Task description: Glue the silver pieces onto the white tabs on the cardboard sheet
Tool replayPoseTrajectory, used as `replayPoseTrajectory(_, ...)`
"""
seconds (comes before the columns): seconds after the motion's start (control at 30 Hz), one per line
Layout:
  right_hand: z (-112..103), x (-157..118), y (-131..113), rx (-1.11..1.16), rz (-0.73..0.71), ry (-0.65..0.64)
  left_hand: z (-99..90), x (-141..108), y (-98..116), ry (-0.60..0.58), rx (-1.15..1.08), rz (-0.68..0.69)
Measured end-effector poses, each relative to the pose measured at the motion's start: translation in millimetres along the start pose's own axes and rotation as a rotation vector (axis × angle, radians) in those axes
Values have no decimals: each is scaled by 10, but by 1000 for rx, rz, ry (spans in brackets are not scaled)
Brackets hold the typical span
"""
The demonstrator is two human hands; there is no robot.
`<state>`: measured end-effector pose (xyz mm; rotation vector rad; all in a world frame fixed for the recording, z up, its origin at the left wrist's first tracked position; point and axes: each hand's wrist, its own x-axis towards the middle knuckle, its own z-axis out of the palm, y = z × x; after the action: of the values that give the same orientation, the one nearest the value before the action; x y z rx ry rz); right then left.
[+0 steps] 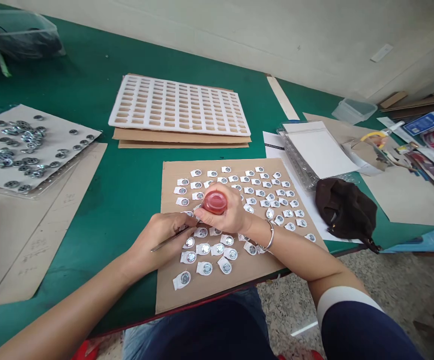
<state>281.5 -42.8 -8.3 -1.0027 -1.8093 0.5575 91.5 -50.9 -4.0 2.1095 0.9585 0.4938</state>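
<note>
While the right hand closed its fingers around a red bottle and the left hand pinched thin tweezers, many small white pieces lay on the cardboard beyond and below the fingertips, apparently mostly done.

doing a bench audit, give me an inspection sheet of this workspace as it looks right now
surface: green table, cardboard sheet at the front edge
job's things: small white pieces with round metal centres in loose rows on the cardboard; red bottle; thin metal tool
clutter: metal rings heaped on a white sheet, white grid tray, brown pouch, papers and packets at right
hands: left hand holds the thin metal tool; right hand grips the red bottle over the pieces
cables: nothing seen
surroundings: clear plastic box, pale wall behind, speckled floor
</note>
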Motion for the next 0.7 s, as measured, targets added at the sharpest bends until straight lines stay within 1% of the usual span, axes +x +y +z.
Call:
replayPoseTrajectory(0.13, -3, 6, -2, -11, -2, 5, 47, -7, -73, 38, 6, 16)
replayPoseTrajectory(0.33, -16, 23, -32, 4, 51, 15, 88, -20, -133, 64, -7, 5)
replayPoseTrajectory(0.4, -44, 44, -29, 82, 131, 19, 98, -16, -135, 79, -29, -18)
replayPoseTrajectory(0.5, -106, 101, 29, 315, 324, -6, 85, 6, -115, 130, -99, -90)
replayPoseTrajectory(0.57, -148, 160, 106, 450, 414, 11, 38, 7, -80, 184, -164, -156)
replayPoseTrajectory(0.63, -186, 233, 198, 508, 462, 100, -29, -40, -30, 255, -189, -218)
replayPoseTrajectory(0.7, -220, 311, 279, 536, 507, 202, -76, -153, 37, 321, -139, -237)
